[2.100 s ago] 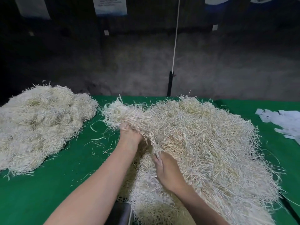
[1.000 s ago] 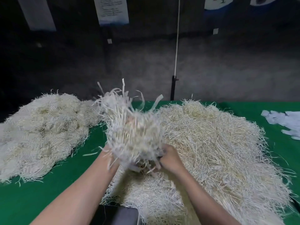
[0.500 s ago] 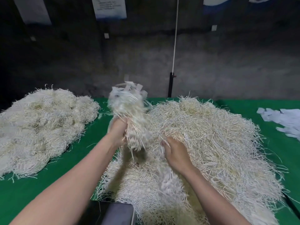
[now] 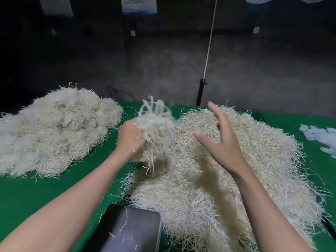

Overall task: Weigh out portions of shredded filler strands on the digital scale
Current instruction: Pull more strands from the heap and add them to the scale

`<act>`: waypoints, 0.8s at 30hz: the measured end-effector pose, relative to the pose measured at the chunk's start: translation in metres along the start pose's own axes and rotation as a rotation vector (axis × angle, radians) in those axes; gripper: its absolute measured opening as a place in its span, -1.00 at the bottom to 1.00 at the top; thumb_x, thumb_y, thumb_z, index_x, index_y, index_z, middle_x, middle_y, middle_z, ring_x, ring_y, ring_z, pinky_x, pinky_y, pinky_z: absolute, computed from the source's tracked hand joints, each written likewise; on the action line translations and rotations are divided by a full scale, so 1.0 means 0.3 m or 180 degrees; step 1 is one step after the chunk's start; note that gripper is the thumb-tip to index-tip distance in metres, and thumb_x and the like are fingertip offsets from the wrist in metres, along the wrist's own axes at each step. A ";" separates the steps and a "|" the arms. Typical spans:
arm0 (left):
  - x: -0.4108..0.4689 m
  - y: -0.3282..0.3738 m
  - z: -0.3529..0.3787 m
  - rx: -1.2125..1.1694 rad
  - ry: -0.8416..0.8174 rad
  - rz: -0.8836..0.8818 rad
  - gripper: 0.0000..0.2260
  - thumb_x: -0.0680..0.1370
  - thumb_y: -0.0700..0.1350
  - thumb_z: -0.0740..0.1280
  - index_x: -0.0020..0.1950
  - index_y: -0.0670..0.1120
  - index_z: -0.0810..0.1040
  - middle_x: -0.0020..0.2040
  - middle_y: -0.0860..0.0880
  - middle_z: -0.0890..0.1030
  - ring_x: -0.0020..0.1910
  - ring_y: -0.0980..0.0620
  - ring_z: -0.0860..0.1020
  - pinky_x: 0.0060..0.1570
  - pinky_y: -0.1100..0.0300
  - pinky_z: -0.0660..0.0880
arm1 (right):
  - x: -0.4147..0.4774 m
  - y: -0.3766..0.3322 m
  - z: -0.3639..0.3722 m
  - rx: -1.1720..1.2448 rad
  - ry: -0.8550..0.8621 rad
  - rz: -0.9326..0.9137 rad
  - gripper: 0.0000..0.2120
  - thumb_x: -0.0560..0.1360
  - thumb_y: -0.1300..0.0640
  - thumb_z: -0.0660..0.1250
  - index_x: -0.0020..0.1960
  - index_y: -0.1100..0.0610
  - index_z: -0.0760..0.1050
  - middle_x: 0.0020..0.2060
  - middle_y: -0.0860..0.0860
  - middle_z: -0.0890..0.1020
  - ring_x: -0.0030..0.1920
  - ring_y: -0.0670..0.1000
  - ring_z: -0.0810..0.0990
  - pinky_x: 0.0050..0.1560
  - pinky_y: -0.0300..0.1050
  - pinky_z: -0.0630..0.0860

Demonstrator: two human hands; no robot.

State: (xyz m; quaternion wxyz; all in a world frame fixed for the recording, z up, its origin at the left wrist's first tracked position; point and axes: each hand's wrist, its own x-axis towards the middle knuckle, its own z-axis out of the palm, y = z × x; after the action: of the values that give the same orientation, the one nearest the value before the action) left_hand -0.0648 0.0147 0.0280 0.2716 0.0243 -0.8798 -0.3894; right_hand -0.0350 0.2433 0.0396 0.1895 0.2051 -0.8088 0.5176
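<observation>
Left hand (image 4: 130, 140) grips a blurred clump of strands (image 4: 154, 135) above the large pile (image 4: 236, 170); right hand (image 4: 223, 142) raised, fingers spread, holding nothing. Scale (image 4: 127, 231) — dark, at the near edge of the green worktop (image 4: 36, 193).

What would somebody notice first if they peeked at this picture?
Probably the left hand in the middle, gripping a fluffy clump of pale strands up in the air, with the right hand spread open beside it. Next come two heaps on the green table: the big pile under the hands and the left pile at the far left. A dark grey slab, likely the scale, sits at the bottom edge.
</observation>
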 end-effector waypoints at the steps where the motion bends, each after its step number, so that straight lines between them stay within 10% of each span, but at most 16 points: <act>1: -0.031 -0.001 -0.012 0.0304 -0.0048 0.0311 -0.71 0.46 -0.47 0.19 -0.21 -0.15 0.58 -0.42 0.10 0.47 -0.53 0.18 0.39 -0.40 0.47 0.38 | -0.004 -0.082 0.048 0.0303 -0.0146 -0.0296 -0.17 0.30 -0.30 0.40 0.44 -0.37 0.04 0.50 -0.28 0.02 0.47 -0.20 0.08 0.28 -0.16 0.12; 4: -0.149 0.009 -0.043 0.0649 -0.0336 0.1123 -0.81 0.49 -0.31 0.21 -0.08 -0.06 0.53 -0.42 0.14 0.46 -0.51 0.25 0.37 -0.19 0.16 0.57 | -0.028 -0.174 0.228 0.0220 -0.1032 -0.0262 0.09 0.17 -0.23 0.50 0.43 -0.43 -0.19 0.49 -0.27 -0.25 0.50 -0.18 -0.16 0.41 0.06 -0.05; 7: -0.234 -0.033 -0.080 0.0456 -0.0942 0.1331 -0.69 0.45 -0.25 0.29 0.18 -0.07 0.53 -0.39 0.18 0.47 -0.44 0.30 0.46 0.05 0.06 0.53 | -0.070 -0.116 0.320 0.0525 -0.1822 0.0522 0.05 0.26 0.03 0.57 0.48 -0.32 -0.05 0.53 -0.20 -0.04 0.50 -0.12 0.01 0.46 0.17 0.11; 10: -0.261 -0.126 -0.140 0.0290 -0.2364 0.0628 -0.20 0.36 -0.21 0.46 0.50 -0.01 0.14 0.34 -0.01 0.43 0.24 0.11 0.45 0.31 0.16 0.36 | -0.128 -0.039 0.356 0.0623 -0.2102 0.0723 -0.11 0.33 0.14 0.54 0.38 -0.42 0.11 0.44 -0.29 0.11 0.43 -0.20 0.11 0.41 -0.02 0.12; 13: -0.256 -0.218 -0.239 -0.0920 -0.3564 -0.0530 -0.26 0.40 -0.25 0.46 0.44 0.11 0.16 0.36 -0.02 0.34 0.37 -0.03 0.32 0.36 0.14 0.26 | -0.187 -0.001 0.409 0.0161 -0.2395 0.0898 -0.20 0.37 0.15 0.49 0.23 -0.54 0.13 0.37 -0.29 0.15 0.37 -0.20 0.11 0.32 -0.13 0.13; 16: -0.259 -0.285 -0.293 -0.2301 -0.3311 -0.1674 -0.51 0.47 -0.31 0.35 0.35 0.01 0.38 0.07 -0.15 0.49 0.06 -0.12 0.44 0.24 -0.01 0.37 | -0.226 0.029 0.452 -0.0215 -0.2371 0.1130 -0.28 0.44 0.14 0.43 0.43 -0.25 0.15 0.50 -0.09 0.14 0.44 -0.10 0.14 0.36 -0.15 0.11; 20: -0.286 -0.333 -0.308 -0.2756 -0.2597 -0.2245 -0.70 0.52 -0.34 0.23 0.23 -0.19 0.54 0.14 -0.16 0.59 0.03 -0.04 0.52 0.03 0.12 0.50 | -0.248 0.008 0.514 -0.0676 -0.2016 0.1138 -0.37 0.47 0.18 0.40 0.46 -0.06 0.23 0.46 -0.02 0.26 0.20 -0.20 0.38 0.21 -0.37 0.29; 24: -0.304 -0.360 -0.342 -0.3424 -0.2439 -0.2574 -0.67 0.58 -0.38 0.10 0.20 -0.15 0.54 0.16 -0.18 0.60 0.02 -0.06 0.51 0.04 0.07 0.42 | -0.273 0.004 0.556 -0.0799 -0.1642 0.1239 -0.36 0.48 0.22 0.39 0.47 -0.02 0.22 0.47 -0.02 0.26 0.44 -0.02 0.24 0.33 -0.31 0.09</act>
State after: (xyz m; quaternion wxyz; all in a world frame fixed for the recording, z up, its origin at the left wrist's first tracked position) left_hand 0.0457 -0.1063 -0.0329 -0.2406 0.0720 -0.5248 -0.8133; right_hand 0.0179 0.1022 -0.0693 -0.0996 0.1462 -0.9114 0.3716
